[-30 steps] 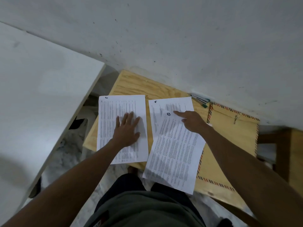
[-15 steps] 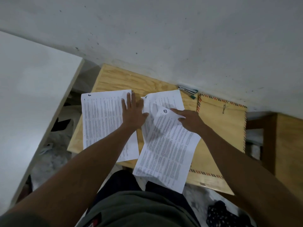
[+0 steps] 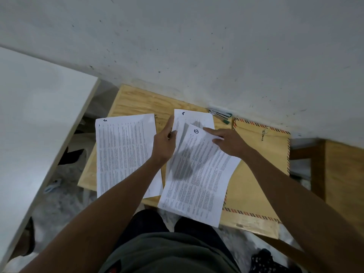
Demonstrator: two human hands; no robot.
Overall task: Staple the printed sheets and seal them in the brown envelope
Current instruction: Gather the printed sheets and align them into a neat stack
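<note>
**Sheets half lifted, envelope waiting at the right**

Much is hidden from us here. The printed text on every sheet is too small and blurred to read; we make out only handwritten marks at the top corners: a circled "1" on the top sheet [image 3: 199, 174], what looks like a "4" on the sheet beneath it [image 3: 194, 118], and a mark like a "5" on the left sheet [image 3: 126, 152]. The fingers of the left hand [image 3: 164, 143] slip under the edge of the raised paper, and we see them only as a dark shadow through it (the thumb lies on the upper side, so the hand pinches the paper edge). The right hand [image 3: 229, 141] has its forefinger stretched out flat on the top sheet near the circled number, the other fingers loosely bent, gripping nothing that we can see.

The brown envelope [image 3: 260, 166], edged in red and blue stripes with a string clasp near its top, lies on the wooden table [image 3: 137, 101] at the right, partly covered by the top sheet and the right forearm. A stapler [image 3: 219, 114] rests by the wall beyond the sheets, its shape hard to make out. The near ends of the sheets overhang the table edge above the person's lap
</note>
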